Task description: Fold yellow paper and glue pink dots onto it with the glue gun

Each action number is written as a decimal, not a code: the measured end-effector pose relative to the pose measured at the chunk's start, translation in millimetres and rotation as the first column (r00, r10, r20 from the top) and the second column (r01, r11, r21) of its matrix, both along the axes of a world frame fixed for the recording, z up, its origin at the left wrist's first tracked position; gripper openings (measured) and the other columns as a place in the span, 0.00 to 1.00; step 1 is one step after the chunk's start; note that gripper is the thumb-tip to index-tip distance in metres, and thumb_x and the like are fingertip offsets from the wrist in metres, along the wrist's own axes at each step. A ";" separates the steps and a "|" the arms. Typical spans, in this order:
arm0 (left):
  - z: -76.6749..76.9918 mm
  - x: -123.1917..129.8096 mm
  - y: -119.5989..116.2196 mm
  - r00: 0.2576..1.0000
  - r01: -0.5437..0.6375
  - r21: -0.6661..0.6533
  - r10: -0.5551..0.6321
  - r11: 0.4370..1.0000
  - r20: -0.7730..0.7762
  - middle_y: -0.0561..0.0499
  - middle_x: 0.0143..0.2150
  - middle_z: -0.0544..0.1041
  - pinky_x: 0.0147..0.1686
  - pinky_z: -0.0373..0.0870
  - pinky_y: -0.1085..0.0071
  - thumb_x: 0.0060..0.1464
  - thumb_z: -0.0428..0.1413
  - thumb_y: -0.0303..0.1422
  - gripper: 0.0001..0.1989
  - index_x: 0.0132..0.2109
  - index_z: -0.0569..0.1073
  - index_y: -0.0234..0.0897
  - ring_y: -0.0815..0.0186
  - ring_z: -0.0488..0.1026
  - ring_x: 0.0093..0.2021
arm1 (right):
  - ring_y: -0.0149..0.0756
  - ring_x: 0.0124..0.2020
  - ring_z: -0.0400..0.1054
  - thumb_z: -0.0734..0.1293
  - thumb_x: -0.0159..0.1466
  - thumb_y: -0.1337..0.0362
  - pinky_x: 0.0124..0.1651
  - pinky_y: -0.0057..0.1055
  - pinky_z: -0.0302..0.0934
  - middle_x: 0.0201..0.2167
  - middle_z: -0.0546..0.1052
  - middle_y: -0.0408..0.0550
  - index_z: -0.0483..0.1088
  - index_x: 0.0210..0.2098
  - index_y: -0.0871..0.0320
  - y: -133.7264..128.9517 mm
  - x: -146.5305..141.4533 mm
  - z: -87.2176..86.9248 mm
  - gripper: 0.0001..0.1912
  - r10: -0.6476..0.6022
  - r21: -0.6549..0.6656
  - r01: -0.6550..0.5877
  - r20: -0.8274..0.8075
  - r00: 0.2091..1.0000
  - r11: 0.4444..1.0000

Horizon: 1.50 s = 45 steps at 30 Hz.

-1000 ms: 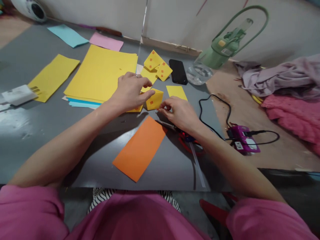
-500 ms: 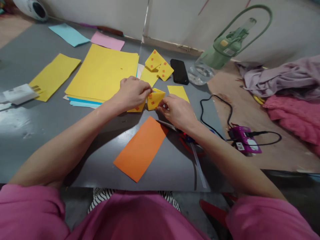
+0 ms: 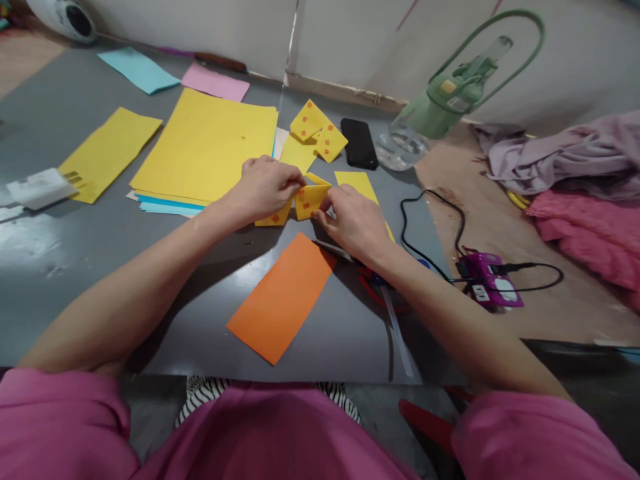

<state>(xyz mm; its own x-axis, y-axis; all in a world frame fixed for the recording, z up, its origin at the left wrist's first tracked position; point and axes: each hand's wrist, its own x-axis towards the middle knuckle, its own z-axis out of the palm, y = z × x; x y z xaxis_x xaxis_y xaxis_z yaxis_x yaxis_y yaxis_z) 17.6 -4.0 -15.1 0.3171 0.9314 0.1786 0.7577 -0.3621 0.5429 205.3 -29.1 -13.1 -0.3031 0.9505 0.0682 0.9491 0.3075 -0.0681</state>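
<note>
Between my hands is a folded yellow paper piece (image 3: pixel 310 200) with orange squares on it, its upper edge standing a little apart. My left hand (image 3: pixel 267 185) pinches its left side, fingertips partly hidden. My right hand (image 3: pixel 353 217) grips its right edge between thumb and fingers. Another spotted yellow paper (image 3: pixel 274 219) lies partly under my left hand. Just beyond, two folded spotted yellow pieces (image 3: pixel 309 121) rest on a plain yellow paper (image 3: pixel 299 155). An orange paper rectangle (image 3: pixel 283 300) lies nearer to me. Scissors (image 3: pixel 333 249) are partly covered by my right forearm.
A stack of yellow sheets (image 3: pixel 210 147) lies at left, near a yellow strip (image 3: pixel 110 153) and white plug (image 3: pixel 40 189). A black phone (image 3: pixel 359 143) and green-topped bottle (image 3: pixel 430 107) stand behind. A glue stick (image 3: pixel 397 333), black cable (image 3: pixel 435 193) and purple power strip (image 3: pixel 493 280) are at right.
My right fingers have shifted slightly up along the right edge of the spotted yellow paper. Its top flap appears a little more parted. My left hand has barely moved.
</note>
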 end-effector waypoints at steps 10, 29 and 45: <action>19.6 -10.9 -1.0 0.948 0.023 -0.102 0.011 0.995 0.319 0.49 0.44 0.82 0.49 0.68 0.67 0.57 0.51 0.30 0.14 0.45 0.81 0.37 0.63 0.75 0.46 | 0.39 0.33 0.70 0.66 0.67 0.52 0.35 0.35 0.58 0.33 0.78 0.47 0.71 0.33 0.53 -7.3 32.3 28.8 0.12 -0.042 -0.027 0.034 -0.448 0.893 0.999; 18.6 0.6 -13.9 0.897 0.053 -0.051 -0.026 0.997 0.441 0.50 0.45 0.83 0.45 0.69 0.70 0.59 0.51 0.31 0.15 0.47 0.80 0.36 0.64 0.76 0.44 | 0.25 0.24 0.61 0.76 0.54 0.50 0.24 0.25 0.53 0.27 0.74 0.42 0.73 0.31 0.57 -10.0 20.7 7.1 0.18 -0.316 -0.349 -0.077 -0.907 0.280 0.934; 22.2 -1.5 -20.2 0.884 0.175 -0.236 -0.047 0.956 0.465 0.50 0.37 0.79 0.34 0.66 0.71 0.59 0.52 0.43 0.16 0.41 0.79 0.36 0.66 0.72 0.36 | 0.33 0.36 0.72 0.74 0.57 0.57 0.43 0.33 0.69 0.35 0.77 0.42 0.73 0.36 0.54 -8.5 29.9 14.2 0.11 -0.138 -0.177 -0.103 -0.941 0.308 0.979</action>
